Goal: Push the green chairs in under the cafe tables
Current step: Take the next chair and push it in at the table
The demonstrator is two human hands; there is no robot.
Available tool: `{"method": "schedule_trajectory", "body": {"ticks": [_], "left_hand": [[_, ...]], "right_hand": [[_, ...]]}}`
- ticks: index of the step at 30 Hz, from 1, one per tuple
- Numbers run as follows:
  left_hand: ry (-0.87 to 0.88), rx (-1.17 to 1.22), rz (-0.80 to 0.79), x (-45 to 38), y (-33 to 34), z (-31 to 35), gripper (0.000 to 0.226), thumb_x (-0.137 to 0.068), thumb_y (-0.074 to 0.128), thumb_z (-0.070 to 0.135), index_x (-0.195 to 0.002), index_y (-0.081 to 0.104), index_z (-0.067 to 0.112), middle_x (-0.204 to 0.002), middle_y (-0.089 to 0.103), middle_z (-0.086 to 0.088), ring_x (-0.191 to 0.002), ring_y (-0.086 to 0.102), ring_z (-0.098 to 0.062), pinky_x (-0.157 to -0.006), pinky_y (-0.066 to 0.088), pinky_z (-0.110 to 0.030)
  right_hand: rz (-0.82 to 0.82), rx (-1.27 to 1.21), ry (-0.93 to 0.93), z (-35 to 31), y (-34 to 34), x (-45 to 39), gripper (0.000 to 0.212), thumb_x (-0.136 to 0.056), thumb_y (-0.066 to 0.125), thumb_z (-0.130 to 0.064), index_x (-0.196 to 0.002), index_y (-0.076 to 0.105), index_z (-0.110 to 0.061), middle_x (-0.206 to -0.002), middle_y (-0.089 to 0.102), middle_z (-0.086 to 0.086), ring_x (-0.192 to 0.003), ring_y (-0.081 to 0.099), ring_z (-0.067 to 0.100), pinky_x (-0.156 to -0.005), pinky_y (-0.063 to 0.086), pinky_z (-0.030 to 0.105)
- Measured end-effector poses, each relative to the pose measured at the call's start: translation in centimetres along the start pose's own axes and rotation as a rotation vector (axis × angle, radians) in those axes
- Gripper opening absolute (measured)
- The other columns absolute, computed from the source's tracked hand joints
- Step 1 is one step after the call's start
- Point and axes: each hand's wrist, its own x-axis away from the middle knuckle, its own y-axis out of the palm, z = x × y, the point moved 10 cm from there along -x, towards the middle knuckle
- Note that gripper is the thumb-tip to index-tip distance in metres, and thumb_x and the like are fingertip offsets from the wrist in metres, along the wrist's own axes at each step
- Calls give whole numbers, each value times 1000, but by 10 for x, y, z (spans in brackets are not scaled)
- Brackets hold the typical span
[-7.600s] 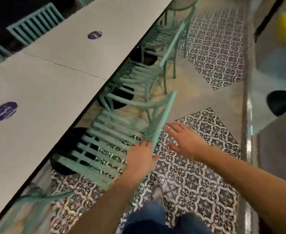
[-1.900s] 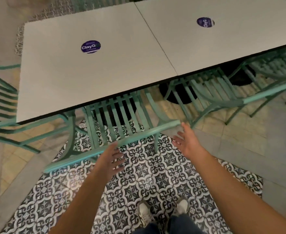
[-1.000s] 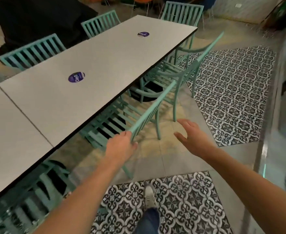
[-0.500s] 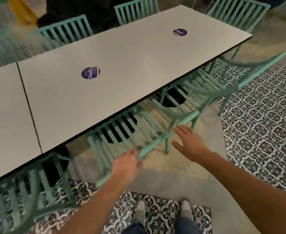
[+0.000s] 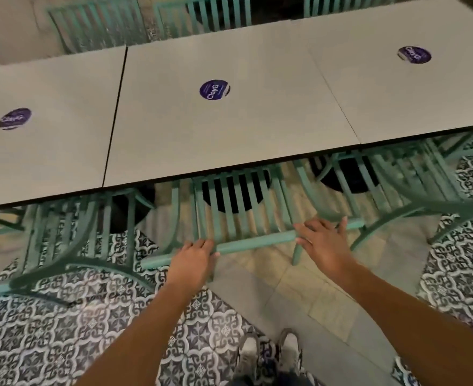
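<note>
A green slatted chair (image 5: 252, 240) stands right in front of me, its seat partly under the middle grey cafe table (image 5: 215, 129). My left hand (image 5: 193, 263) is closed over the left part of the chair's top rail. My right hand (image 5: 323, 240) lies on the right part of the rail, fingers spread over it. Another green chair (image 5: 70, 240) stands to the left and a third (image 5: 413, 190) to the right, both with seats partly under the tables.
Three grey tabletops sit joined in a row, each with a round purple sticker (image 5: 214, 89). More green chairs (image 5: 201, 15) line the far side. Black round table bases (image 5: 235, 193) show under the tables. Patterned tiles (image 5: 62, 338) cover the floor by my shoes (image 5: 268, 355).
I have turned to face the table squarely. My right hand, half a second ago just clear of the chair, now rests on its top rail. My left hand has stayed on the rail.
</note>
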Motion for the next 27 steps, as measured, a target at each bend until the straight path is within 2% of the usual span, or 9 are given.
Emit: {"method": "schedule_trajectory", "body": {"ticks": [4,6,9,14,19,22,25,27], "left_hand": [[-23,26,8,0,-1,0,28,-100,37,39,-114,54,22,-113,60,1,-103,53,-23,-88,44,-37],[-26,21,21,-2,-3,8,27,-98,39,40,-111,54,22,-110,61,0,-102,54,-24,-86,42,-38],[76,2,67,-18,-11,58,32,-97,40,45,-114,55,22,-110,60,1,-106,55,-23,-89,42,-38],[375,-58,88,-42,-26,223,40,-97,42,42,-127,54,20,-122,59,-2,-112,55,-24,-92,42,-38],[587,-103,110,-56,-17,376,34,-94,46,41,-112,61,18,-106,64,-2,-99,61,-25,-80,47,-37],[651,-164,101,-69,6,474,32,-91,47,43,-106,61,19,-104,65,-1,-100,61,-25,-80,47,-36],[683,-190,80,-78,26,540,41,-90,41,48,-116,60,23,-110,64,2,-105,59,-23,-87,47,-35],[693,-171,103,-83,31,588,42,-90,42,47,-120,59,23,-114,62,2,-107,58,-22,-89,46,-36]], "right_hand": [[-20,-31,26,2,-1,-2,35,-93,53,-40,-125,60,-28,-110,59,-4,-118,49,22,-110,5,66],[-36,-65,95,7,-5,2,39,-95,49,-43,-130,56,-26,-119,56,-2,-124,44,22,-114,11,60],[46,-180,195,32,-25,21,44,-96,48,-43,-134,51,-22,-129,51,1,-127,41,25,-111,25,45],[197,-335,419,148,-71,97,45,-95,51,-37,-136,50,-19,-132,52,5,-122,47,29,-101,38,38],[238,-348,700,292,-79,196,48,-96,49,-37,-140,45,-18,-141,47,6,-127,45,27,-102,36,34],[235,-428,826,378,-65,264,49,-96,50,-39,-140,45,-19,-142,47,6,-126,47,25,-101,39,34],[198,-479,920,438,-57,317,48,-95,49,-41,-139,46,-23,-137,50,7,-122,49,25,-96,42,35],[196,-458,938,481,-67,338,50,-95,49,-42,-140,45,-20,-138,49,7,-123,48,25,-100,40,36]]}}
